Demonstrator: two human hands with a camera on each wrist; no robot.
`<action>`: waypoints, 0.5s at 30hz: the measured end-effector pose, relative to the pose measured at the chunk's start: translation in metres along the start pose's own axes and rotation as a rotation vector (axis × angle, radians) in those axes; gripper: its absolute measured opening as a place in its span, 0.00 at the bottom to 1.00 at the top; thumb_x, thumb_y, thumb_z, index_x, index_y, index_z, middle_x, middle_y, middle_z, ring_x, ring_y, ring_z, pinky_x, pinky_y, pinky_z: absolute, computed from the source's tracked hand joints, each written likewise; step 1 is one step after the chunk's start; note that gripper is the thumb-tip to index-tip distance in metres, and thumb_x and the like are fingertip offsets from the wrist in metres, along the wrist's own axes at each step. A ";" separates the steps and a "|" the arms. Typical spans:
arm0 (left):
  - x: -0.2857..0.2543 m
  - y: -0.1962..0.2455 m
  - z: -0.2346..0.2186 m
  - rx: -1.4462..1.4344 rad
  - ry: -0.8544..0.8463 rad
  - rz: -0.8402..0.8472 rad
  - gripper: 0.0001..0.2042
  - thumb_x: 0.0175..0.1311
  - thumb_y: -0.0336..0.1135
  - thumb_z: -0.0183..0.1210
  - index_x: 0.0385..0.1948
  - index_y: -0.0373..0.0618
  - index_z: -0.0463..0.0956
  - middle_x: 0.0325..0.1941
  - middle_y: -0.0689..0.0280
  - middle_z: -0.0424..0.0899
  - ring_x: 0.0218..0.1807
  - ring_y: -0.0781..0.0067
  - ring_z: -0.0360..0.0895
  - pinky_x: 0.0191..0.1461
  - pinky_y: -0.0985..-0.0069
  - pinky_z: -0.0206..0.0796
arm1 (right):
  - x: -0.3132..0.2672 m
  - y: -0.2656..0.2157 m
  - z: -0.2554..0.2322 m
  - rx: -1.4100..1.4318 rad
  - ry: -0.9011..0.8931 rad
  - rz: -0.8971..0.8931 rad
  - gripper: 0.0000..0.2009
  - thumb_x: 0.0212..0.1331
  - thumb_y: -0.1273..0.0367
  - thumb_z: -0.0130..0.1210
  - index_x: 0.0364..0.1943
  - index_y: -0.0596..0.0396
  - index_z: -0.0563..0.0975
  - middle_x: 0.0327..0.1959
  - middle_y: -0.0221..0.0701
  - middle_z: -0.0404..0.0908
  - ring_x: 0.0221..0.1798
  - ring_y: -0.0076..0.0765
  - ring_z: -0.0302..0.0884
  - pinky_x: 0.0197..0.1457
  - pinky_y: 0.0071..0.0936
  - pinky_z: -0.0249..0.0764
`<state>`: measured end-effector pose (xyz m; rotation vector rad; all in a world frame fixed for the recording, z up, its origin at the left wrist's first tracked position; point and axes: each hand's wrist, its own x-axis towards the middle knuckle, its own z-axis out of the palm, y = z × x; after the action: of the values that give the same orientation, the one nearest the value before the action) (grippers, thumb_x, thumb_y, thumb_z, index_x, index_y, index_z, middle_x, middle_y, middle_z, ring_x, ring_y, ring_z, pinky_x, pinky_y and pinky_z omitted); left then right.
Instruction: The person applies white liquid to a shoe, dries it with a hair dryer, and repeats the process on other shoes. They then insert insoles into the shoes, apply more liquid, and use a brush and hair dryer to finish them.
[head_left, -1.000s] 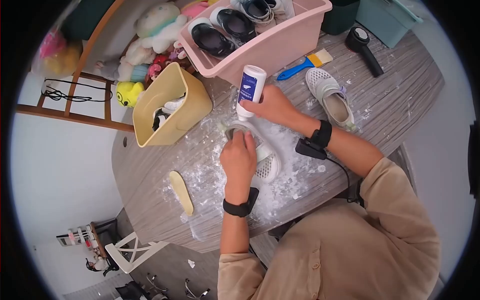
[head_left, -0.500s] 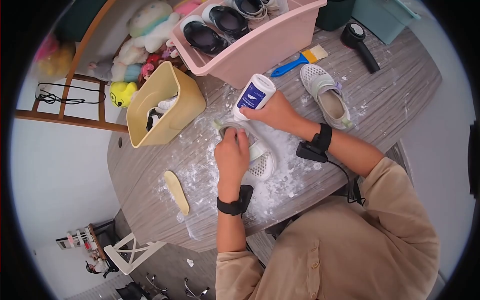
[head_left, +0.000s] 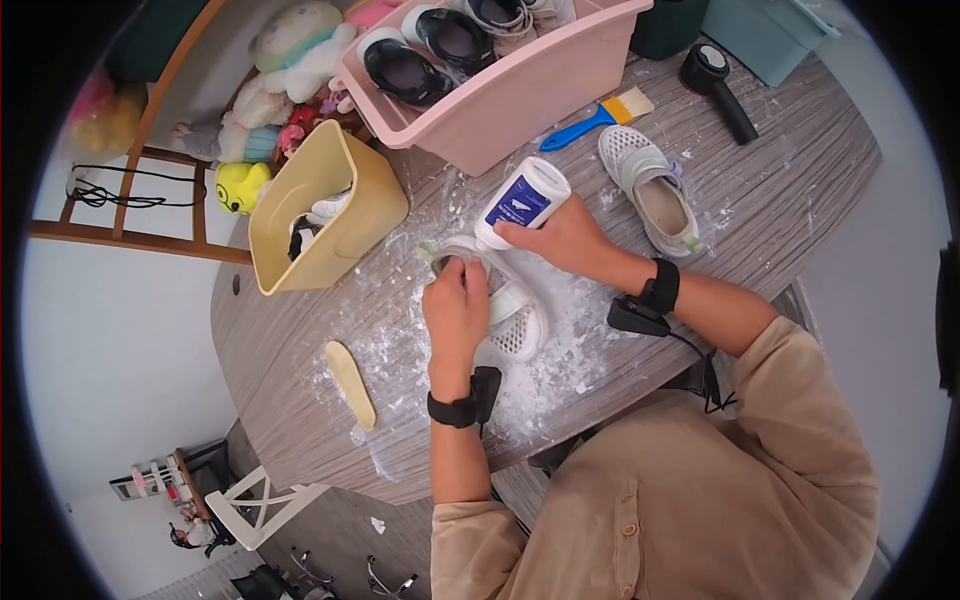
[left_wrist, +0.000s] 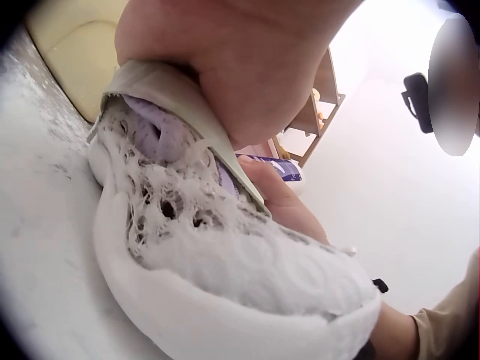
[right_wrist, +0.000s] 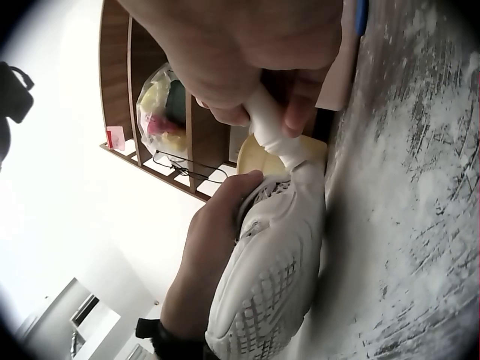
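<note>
The left hand (head_left: 457, 305) was closed by curled fingers on the heel-end opening of a white mesh shoe (head_left: 518, 332), which lay on the powder-streaked counter (head_left: 300, 320). The right hand (head_left: 568, 238) had its fingers wrapped round a white squeeze bottle (head_left: 526, 200) with a blue label, tilted nozzle-down, its tip at the shoe's heel end. Beyond the right hand sat the matching shoe (head_left: 662, 210), with a blue-handled brush (head_left: 597, 120) near its toe and a black handheld device (head_left: 718, 90) farther out. Left of the left hand lay a yellowish insole (head_left: 350, 385); past the bottle stood a yellow bin (head_left: 375, 205) and a pink bin (head_left: 520, 110), both holding shoes.
</note>
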<state>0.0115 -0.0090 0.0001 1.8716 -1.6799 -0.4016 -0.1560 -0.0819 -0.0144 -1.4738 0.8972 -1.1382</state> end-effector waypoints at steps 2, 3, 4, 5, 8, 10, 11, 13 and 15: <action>0.000 0.000 -0.002 -0.018 -0.013 -0.034 0.16 0.65 0.40 0.49 0.22 0.36 0.70 0.17 0.48 0.71 0.20 0.49 0.69 0.27 0.63 0.59 | -0.003 -0.007 -0.004 -0.011 -0.054 0.035 0.15 0.50 0.69 0.64 0.39 0.59 0.73 0.33 0.29 0.78 0.36 0.19 0.73 0.40 0.24 0.72; 0.000 -0.001 -0.001 -0.023 -0.011 -0.036 0.16 0.65 0.40 0.48 0.22 0.35 0.71 0.17 0.48 0.71 0.20 0.49 0.68 0.27 0.63 0.59 | -0.005 -0.006 -0.005 -0.013 -0.040 0.017 0.14 0.50 0.68 0.64 0.38 0.60 0.74 0.32 0.30 0.79 0.35 0.22 0.75 0.39 0.25 0.72; 0.000 -0.002 -0.001 -0.029 -0.009 -0.038 0.17 0.65 0.41 0.48 0.22 0.35 0.71 0.17 0.48 0.71 0.20 0.50 0.68 0.27 0.63 0.59 | -0.007 -0.006 -0.005 -0.013 -0.026 0.000 0.14 0.49 0.67 0.64 0.36 0.61 0.75 0.31 0.32 0.80 0.33 0.24 0.77 0.37 0.26 0.73; 0.000 -0.002 0.000 -0.034 -0.007 -0.039 0.17 0.65 0.41 0.48 0.22 0.35 0.71 0.17 0.49 0.71 0.19 0.50 0.68 0.27 0.63 0.59 | -0.009 -0.006 -0.005 -0.014 -0.011 -0.019 0.14 0.49 0.66 0.63 0.34 0.61 0.76 0.29 0.33 0.81 0.32 0.26 0.78 0.36 0.27 0.74; 0.001 0.000 -0.001 0.019 0.006 -0.016 0.18 0.65 0.42 0.48 0.19 0.38 0.71 0.17 0.49 0.75 0.22 0.43 0.74 0.27 0.56 0.62 | -0.015 -0.009 -0.009 0.005 -0.018 -0.001 0.13 0.49 0.66 0.63 0.35 0.61 0.76 0.29 0.33 0.81 0.32 0.25 0.78 0.36 0.27 0.74; 0.001 0.000 0.000 0.016 0.013 -0.021 0.19 0.66 0.43 0.48 0.19 0.38 0.71 0.17 0.48 0.75 0.23 0.43 0.74 0.28 0.57 0.62 | -0.018 -0.010 -0.011 -0.006 -0.056 0.035 0.13 0.50 0.69 0.64 0.36 0.60 0.75 0.31 0.29 0.79 0.34 0.21 0.75 0.37 0.24 0.72; 0.001 0.000 0.000 0.015 0.017 -0.023 0.19 0.66 0.43 0.48 0.19 0.37 0.71 0.17 0.48 0.75 0.23 0.43 0.74 0.28 0.57 0.62 | -0.020 -0.010 -0.012 -0.010 -0.076 0.053 0.13 0.50 0.70 0.64 0.37 0.59 0.74 0.32 0.27 0.78 0.35 0.19 0.74 0.38 0.23 0.72; 0.001 -0.002 0.001 -0.004 0.016 -0.043 0.20 0.66 0.43 0.49 0.18 0.37 0.70 0.16 0.48 0.74 0.21 0.44 0.73 0.27 0.57 0.62 | -0.022 -0.008 -0.013 -0.017 -0.075 0.065 0.13 0.50 0.70 0.64 0.37 0.59 0.74 0.32 0.27 0.78 0.35 0.19 0.74 0.38 0.22 0.72; 0.001 -0.002 0.000 -0.019 0.014 -0.063 0.20 0.65 0.44 0.50 0.17 0.37 0.70 0.15 0.49 0.73 0.20 0.46 0.71 0.26 0.59 0.61 | -0.026 -0.009 -0.014 0.007 -0.073 0.081 0.13 0.50 0.71 0.64 0.37 0.59 0.74 0.32 0.27 0.78 0.35 0.18 0.74 0.37 0.21 0.72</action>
<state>0.0130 -0.0097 -0.0009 1.9132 -1.6064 -0.4276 -0.1767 -0.0598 -0.0107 -1.4513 0.8930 -1.0208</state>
